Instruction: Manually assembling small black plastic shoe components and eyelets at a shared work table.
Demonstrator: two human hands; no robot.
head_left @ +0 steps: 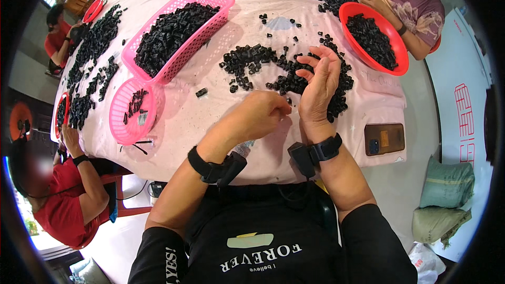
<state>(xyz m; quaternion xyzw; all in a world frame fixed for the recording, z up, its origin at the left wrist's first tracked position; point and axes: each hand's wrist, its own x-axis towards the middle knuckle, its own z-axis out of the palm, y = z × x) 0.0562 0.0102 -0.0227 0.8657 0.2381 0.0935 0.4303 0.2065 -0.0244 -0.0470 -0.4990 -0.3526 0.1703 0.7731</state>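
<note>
Small black plastic pieces [252,57] lie in a loose heap on the pink tablecloth, straight ahead of both hands. My left hand [265,108] is at the near edge of that heap, with its fingers curled and pressed together. Whatever it may hold is hidden or too small to make out. My right hand [321,84] is raised beside it, over the right part of the heap, fingers bent and apart, with nothing visible in them. One black piece [201,92] lies by itself to the left of my hands. Both wrists wear black straps with small dark boxes.
A pink rectangular basket [213,26] full of black pieces stands left of the heap, beside a round pink basket [118,126] with a few pieces. To the right are a red bowl [400,58] and a phone [384,139]. Other people sit around the table, some with black pieces before them.
</note>
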